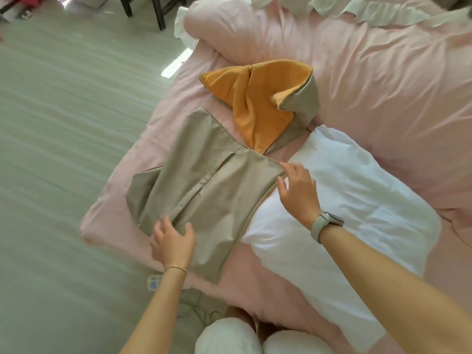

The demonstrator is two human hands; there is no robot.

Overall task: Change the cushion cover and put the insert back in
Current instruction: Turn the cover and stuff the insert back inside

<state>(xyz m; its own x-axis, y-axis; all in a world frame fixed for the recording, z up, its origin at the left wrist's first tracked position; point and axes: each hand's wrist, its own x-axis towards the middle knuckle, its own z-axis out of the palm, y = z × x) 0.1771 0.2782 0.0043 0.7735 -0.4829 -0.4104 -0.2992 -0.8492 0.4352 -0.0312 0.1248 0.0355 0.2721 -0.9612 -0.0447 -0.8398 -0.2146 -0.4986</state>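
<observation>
Pink bedding supports the limp beige cover, best gripped at its opening hem beside the soft insert; both the left hand and the right hand rest uncurled, grasping nothing.

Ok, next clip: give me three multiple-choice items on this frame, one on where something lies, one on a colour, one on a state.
1. Where does the white insert lie?
A. On the floor
B. On the pink bed, partly under the beige cover's edge
C. On a chair

2. What colour is the inside of the crumpled cover?
A. Orange
B. Blue
C. Green

3. How does the flat beige cover stand?
A. Fully stuffed with the insert
B. Spread flat, insert not in it
C. Rolled into a ball

Answers: 1 B, the insert rests on the bed sheet by the right hand. 2 A, orange lining shows. 3 B, it lies flat under the left hand.
</observation>
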